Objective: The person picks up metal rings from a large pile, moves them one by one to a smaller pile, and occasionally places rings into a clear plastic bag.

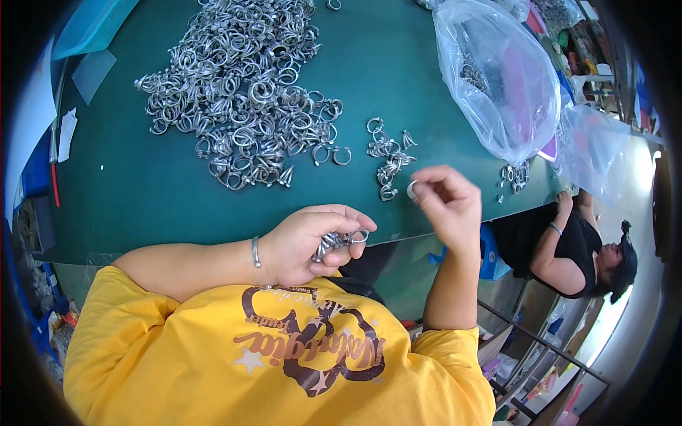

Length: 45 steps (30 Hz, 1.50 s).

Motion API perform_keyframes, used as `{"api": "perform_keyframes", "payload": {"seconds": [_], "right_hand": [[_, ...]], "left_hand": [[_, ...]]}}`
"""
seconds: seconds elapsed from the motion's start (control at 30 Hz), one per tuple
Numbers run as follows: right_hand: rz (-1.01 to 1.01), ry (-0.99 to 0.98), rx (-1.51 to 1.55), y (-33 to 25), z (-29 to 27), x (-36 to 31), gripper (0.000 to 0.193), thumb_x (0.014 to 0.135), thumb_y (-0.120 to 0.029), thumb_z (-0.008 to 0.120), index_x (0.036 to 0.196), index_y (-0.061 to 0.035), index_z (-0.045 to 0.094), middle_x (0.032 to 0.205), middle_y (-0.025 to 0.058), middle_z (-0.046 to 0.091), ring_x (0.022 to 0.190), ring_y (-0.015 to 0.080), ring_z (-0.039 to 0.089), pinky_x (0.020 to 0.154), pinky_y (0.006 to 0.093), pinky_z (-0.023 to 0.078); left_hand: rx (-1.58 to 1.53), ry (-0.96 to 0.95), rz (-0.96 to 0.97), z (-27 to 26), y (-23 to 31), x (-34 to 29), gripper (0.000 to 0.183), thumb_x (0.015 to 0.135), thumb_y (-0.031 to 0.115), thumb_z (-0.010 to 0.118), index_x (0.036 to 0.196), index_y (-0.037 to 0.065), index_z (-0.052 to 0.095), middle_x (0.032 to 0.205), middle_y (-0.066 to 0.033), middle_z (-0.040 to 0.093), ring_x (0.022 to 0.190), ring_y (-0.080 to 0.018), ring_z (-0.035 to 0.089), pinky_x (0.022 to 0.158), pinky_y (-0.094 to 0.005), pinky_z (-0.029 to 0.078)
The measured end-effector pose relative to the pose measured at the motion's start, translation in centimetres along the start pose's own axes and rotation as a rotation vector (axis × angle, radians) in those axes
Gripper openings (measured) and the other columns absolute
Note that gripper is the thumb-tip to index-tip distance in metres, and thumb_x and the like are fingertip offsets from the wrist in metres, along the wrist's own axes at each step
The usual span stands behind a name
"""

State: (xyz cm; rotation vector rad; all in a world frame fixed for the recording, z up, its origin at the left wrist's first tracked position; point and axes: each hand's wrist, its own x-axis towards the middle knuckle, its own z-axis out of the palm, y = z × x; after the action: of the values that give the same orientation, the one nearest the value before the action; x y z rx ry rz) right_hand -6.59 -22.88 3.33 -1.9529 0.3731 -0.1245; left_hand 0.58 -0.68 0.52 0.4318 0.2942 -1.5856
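Note:
My left hand point(320, 239) is cupped near the table's front edge, its fingers curled round several silver metal rings point(332, 245). One ring point(360, 235) stands up at its fingertips. To the right, my right hand point(449, 206) is raised over the table edge, thumb and forefinger pinching a single ring point(412, 189). Just left of that hand lies a small cluster of rings point(389, 160) on the green tabletop. A large heap of similar silver rings point(241, 85) covers the far left and middle of the table.
A clear plastic bag point(497, 78) lies at the far right, beside a small group of rings point(515, 177). At the right edge sits another person point(568, 241) in black, near a blue stool point(491, 255). A turquoise tray point(92, 25) is at the far left.

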Motion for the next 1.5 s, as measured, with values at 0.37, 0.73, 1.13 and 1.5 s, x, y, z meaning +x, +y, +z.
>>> {"api": "perform_keyframes", "payload": {"seconds": [0.37,0.73,1.13,1.5], "right_hand": [[-0.180,0.204,0.035,-1.2,3.2,-2.5,0.016,0.070,0.013,0.059,0.079,-0.0005,0.061,0.086,0.0094,0.060,0.072,0.0133,0.060,0.060,0.0225,0.049],[-0.406,0.104,-0.650,-0.5,3.4,0.5,0.027,0.071,0.010,0.059,0.093,-0.0047,0.063,0.085,0.0126,0.052,0.073,0.0282,0.055,0.062,0.0334,0.046],[-0.056,0.270,-0.140,0.3,1.3,1.3,0.003,0.082,-0.001,0.062,0.083,0.0012,0.060,0.079,0.0052,0.060,0.066,0.0097,0.055,0.057,0.0217,0.045],[0.340,0.279,-0.154,1.7,-1.3,0.4,0.010,0.088,-0.006,0.056,0.088,0.0018,0.062,0.072,0.0021,0.060,0.058,0.0057,0.053,0.048,0.0195,0.042]], "left_hand": [[0.036,0.067,-0.011,0.5,-0.1,0.0,0.028,0.095,0.025,0.040,0.109,0.003,0.051,0.087,-0.0099,0.059,0.060,-0.0127,0.056,0.039,-0.0188,0.036],[0.032,0.026,0.024,-0.2,-0.5,0.3,0.026,0.097,0.022,0.039,0.104,0.001,0.054,0.085,-0.0121,0.060,0.058,-0.0150,0.058,0.037,-0.0199,0.037],[0.059,0.016,0.012,0.0,-0.3,0.1,0.024,0.096,0.022,0.041,0.103,0.002,0.053,0.083,-0.0093,0.056,0.058,-0.0108,0.053,0.040,-0.0198,0.035],[0.017,0.049,-0.002,0.1,-0.2,0.1,0.024,0.096,0.021,0.041,0.101,0.001,0.054,0.084,-0.0126,0.058,0.055,-0.0136,0.051,0.039,-0.0214,0.033]]}}
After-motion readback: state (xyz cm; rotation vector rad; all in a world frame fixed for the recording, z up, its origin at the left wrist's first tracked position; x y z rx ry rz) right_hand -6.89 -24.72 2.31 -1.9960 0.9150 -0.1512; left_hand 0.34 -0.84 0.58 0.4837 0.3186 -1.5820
